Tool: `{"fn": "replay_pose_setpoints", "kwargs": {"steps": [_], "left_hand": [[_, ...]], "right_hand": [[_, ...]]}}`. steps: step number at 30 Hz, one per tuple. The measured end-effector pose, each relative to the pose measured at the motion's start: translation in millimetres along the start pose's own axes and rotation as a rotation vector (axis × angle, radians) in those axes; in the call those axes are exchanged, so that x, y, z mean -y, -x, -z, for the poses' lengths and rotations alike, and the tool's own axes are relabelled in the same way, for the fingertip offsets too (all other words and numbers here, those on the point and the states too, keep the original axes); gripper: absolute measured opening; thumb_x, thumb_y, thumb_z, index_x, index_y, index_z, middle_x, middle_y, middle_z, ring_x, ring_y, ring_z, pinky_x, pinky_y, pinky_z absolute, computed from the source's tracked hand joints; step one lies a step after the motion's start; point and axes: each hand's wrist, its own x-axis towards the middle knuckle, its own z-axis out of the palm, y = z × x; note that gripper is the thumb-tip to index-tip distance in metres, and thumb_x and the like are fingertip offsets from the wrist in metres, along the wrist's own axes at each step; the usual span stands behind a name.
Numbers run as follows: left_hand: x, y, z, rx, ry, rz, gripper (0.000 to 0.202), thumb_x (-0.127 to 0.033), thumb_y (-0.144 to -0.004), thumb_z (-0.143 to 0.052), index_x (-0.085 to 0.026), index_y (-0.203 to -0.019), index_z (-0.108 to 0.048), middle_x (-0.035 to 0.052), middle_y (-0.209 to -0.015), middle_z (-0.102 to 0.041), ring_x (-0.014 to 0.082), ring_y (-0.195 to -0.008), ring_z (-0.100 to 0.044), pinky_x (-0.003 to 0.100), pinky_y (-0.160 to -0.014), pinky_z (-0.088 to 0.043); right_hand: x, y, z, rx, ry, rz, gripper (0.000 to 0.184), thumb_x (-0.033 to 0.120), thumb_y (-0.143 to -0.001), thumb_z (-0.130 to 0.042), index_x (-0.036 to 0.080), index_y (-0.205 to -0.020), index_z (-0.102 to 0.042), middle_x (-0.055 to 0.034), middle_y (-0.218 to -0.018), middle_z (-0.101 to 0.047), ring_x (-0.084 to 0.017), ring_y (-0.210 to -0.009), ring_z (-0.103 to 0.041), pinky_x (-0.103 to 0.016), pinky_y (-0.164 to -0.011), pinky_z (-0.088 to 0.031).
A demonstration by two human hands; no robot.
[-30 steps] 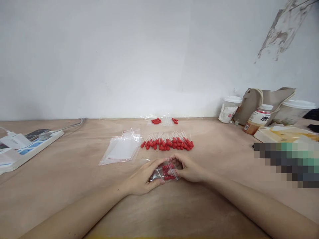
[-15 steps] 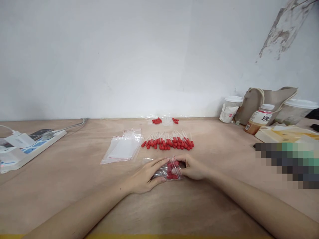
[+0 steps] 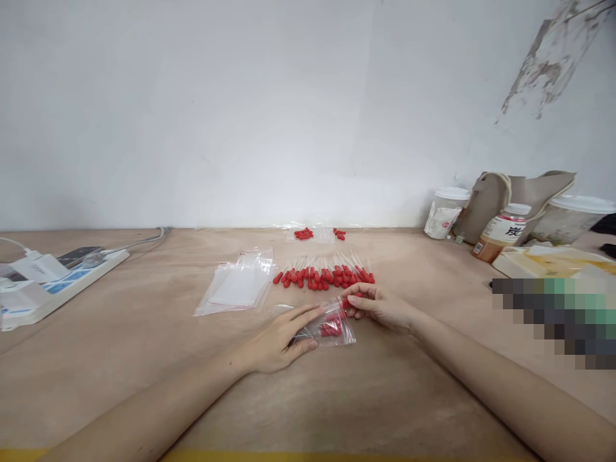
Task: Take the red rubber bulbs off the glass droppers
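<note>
Right hand has shifted toward the bench's back edge, narrowly pinching a red piece; left hand, holding the clear bag, should keep it flat.

Both the left hand and the right hand are bare, with slim fingers and smooth, evenly rounded backs. Each hand narrows into a slender wrist, uncovered all the way round what shows. Just behind the left hand, on the upper side of the left forearm, sits one small round spot, like a mole. Farther back from that hand the forearm broadens steadily. Behind the right hand, the right forearm thickens likewise, its visible skin plain and bare throughout. The fingernails are too small to make out.
</note>
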Motion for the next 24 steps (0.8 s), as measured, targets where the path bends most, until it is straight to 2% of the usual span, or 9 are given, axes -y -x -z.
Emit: {"fn": "replay_pose_setpoints", "kwargs": {"steps": [3,6,10,14,16,18,21,24], "left_hand": [[1.0,0.1,-0.6,-0.004,-0.005,-0.001,0.051,-0.036,-0.088,-0.041,-0.029,-0.135,-0.024,0.0030,-0.140,-0.030,0.0205,-0.124,-0.035,0.040,-0.101,-0.031],[1.3,-0.4,-0.9,-0.007,-0.007,0.000,0.050,-0.037,-0.087,-0.040,-0.029,-0.135,-0.025,0.0032,-0.140,-0.030,0.0205,-0.124,-0.034,0.039,-0.102,-0.031],[1.3,-2.0,-1.7,-0.002,-0.003,0.015,0.050,-0.038,-0.087,-0.040,-0.029,-0.134,-0.026,0.0031,-0.140,-0.031,0.0204,-0.125,-0.033,0.039,-0.103,-0.030],[1.2,-3.0,-2.5,-0.004,0.009,0.017,0.050,-0.040,-0.087,-0.041,-0.029,-0.134,-0.028,0.0034,-0.139,-0.031,0.0207,-0.125,-0.033,0.039,-0.103,-0.030],[1.0,-3.0,-2.6,-0.006,0.007,0.017,0.050,-0.040,-0.087,-0.041,-0.029,-0.134,-0.028,0.0036,-0.139,-0.031,0.0205,-0.124,-0.034,0.039,-0.102,-0.031],[0.9,-2.6,-2.3,-0.007,0.004,0.016,0.050,-0.040,-0.087,-0.041,-0.029,-0.134,-0.028,0.0038,-0.139,-0.031,0.0206,-0.124,-0.034,0.039,-0.102,-0.031],[0.9,-2.1,-1.9,-0.005,0.006,0.014,0.050,-0.040,-0.087,-0.041,-0.029,-0.134,-0.028,0.0041,-0.139,-0.031,0.0211,-0.124,-0.035,0.040,-0.102,-0.031],[1.3,-2.0,-1.9,-0.001,0.009,0.014,0.050,-0.040,-0.086,-0.042,-0.028,-0.133,-0.029,0.0044,-0.139,-0.032,0.0210,-0.124,-0.035,0.039,-0.102,-0.031]], "right_hand": [[7.7,-0.7,6.1,-0.071,-0.049,0.011,0.033,0.041,-0.064,-0.069,0.015,-0.083,-0.060,-0.0008,-0.072,-0.063,-0.006,-0.060,-0.053,-0.022,-0.063,-0.043],[28.8,2.8,22.3,-0.185,0.030,0.065,0.030,0.040,-0.062,-0.070,0.015,-0.076,-0.062,-0.0013,-0.071,-0.063,-0.007,-0.060,-0.053,-0.022,-0.061,-0.042],[57.8,5.5,40.4,-0.385,0.154,0.258,0.029,0.043,-0.064,-0.068,0.017,-0.076,-0.064,-0.0020,-0.073,-0.064,-0.010,-0.066,-0.056,-0.024,-0.064,-0.044],[59.7,-14.7,33.3,-0.552,0.432,0.529,0.032,0.043,-0.067,-0.064,0.019,-0.088,-0.064,-0.0038,-0.080,-0.063,-0.014,-0.073,-0.057,-0.028,-0.069,-0.047],[52.2,-32.3,22.8,-0.568,0.617,0.700,0.027,0.040,-0.070,-0.062,0.019,-0.086,-0.065,-0.0051,-0.085,-0.061,-0.015,-0.076,-0.056,-0.029,-0.069,-0.048],[43.4,-49.8,12.4,-0.532,0.766,0.804,0.022,0.035,-0.075,-0.058,0.018,-0.086,-0.066,-0.0061,-0.085,-0.059,-0.015,-0.075,-0.055,-0.029,-0.067,-0.048],[31.9,-68.8,1.5,-0.454,0.913,0.819,0.018,0.030,-0.077,-0.055,0.018,-0.085,-0.066,-0.0065,-0.084,-0.057,-0.014,-0.075,-0.054,-0.029,-0.069,-0.047],[22.5,-76.4,-4.2,-0.423,0.991,0.756,0.018,0.029,-0.078,-0.054,0.019,-0.089,-0.066,-0.0066,-0.088,-0.055,-0.015,-0.080,-0.054,-0.030,-0.075,-0.045]]}}
